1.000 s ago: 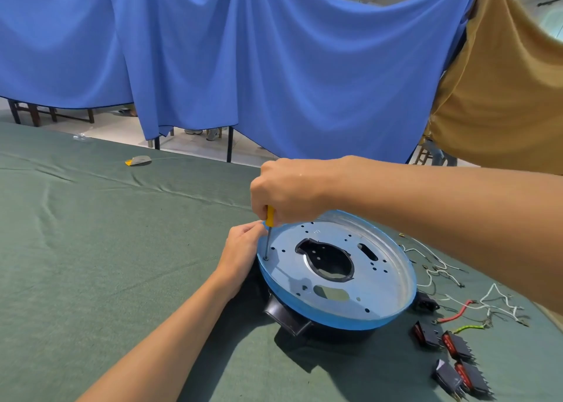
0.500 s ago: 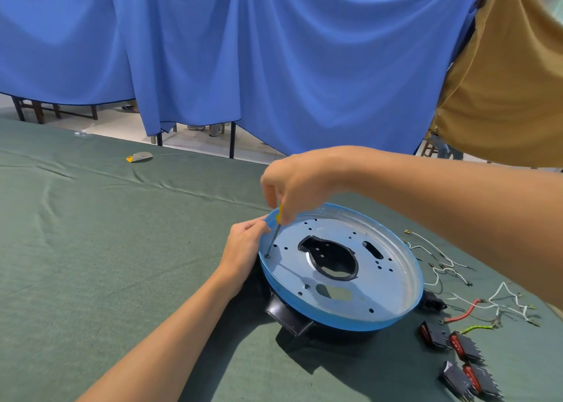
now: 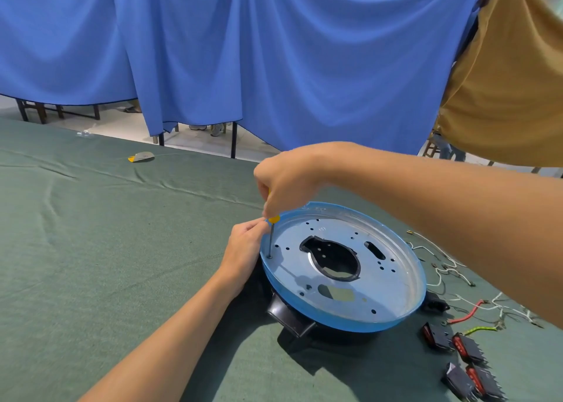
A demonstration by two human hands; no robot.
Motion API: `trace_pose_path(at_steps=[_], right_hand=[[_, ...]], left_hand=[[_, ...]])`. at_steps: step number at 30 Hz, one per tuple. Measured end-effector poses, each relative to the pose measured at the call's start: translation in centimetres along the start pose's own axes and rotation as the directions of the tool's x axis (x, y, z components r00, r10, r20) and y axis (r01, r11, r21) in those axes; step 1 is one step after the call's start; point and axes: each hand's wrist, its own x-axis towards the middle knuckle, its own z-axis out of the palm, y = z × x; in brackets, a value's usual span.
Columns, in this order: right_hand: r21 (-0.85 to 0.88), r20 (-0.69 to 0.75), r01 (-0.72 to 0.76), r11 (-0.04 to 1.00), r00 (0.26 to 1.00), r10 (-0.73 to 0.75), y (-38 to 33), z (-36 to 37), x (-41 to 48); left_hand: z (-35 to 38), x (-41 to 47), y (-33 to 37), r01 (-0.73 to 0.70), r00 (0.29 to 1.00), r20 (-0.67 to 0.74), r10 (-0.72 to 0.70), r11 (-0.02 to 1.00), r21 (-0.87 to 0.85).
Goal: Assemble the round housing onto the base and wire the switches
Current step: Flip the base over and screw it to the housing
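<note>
On the green table (image 3: 91, 264), head view: gripped the yellow-handled screwdriver (image 3: 270, 240) from above in the right hand (image 3: 289, 185), tip planted in a hole near the left edge of the round housing (image 3: 335, 321). Pinched that rim with the left hand (image 3: 243, 249), just beside the shaft. Sat seated on the black base (image 3: 289, 316), so fastening, by the look. Called next for steady downward pressure while turning. Left switches (image 3: 466, 348) and wires (image 3: 441, 267) loose at right. Saw nothing loose in the dish.
</note>
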Motion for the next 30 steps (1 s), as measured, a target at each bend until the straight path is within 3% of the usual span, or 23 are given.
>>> trace_pose_path(at_steps=[6,11,16,19,22,25,27,30], right_hand=[[0.024,-0.193,-0.041,0.999,0.98,0.045,0.6,1.4,-0.1],[0.064,0.009,-0.072,0.995,0.997,0.072,1.4,0.4,-0.4],[0.081,-0.196,-0.081,0.993,0.976,0.096,1.2,1.8,-0.5],[0.091,-0.114,-0.13,0.987,0.984,0.14,1.2,1.3,-0.8],[0.053,-0.009,-0.089,0.995,0.996,0.089,1.3,0.6,-1.1],[0.04,-0.148,-0.039,0.998,0.988,0.044,0.9,1.3,-1.3],[0.086,-0.23,-0.081,0.993,0.968,0.099,0.4,2.0,-1.4],[0.051,-0.186,-0.143,0.988,0.971,0.15,0.1,1.7,-1.4]], left_hand=[[0.0,-0.3,0.4,-0.008,1.0,0.018,0.007,0.999,0.043],[0.0,-0.4,0.5,0.001,1.0,0.001,-0.001,0.999,0.039],[0.1,-0.3,0.6,0.006,1.0,-0.008,-0.006,0.999,0.039],[0.1,-0.4,0.6,0.007,1.0,-0.011,-0.007,0.999,0.037],[0.0,-0.3,0.4,0.011,1.0,-0.008,-0.011,0.999,0.037],[0.1,-0.2,0.4,0.002,1.0,-0.015,-0.001,0.999,0.038],[0.1,-0.3,0.4,-0.014,1.0,0.01,0.013,0.999,0.042],[0.0,-0.3,0.3,-0.003,1.0,0.025,0.003,1.0,0.023]])
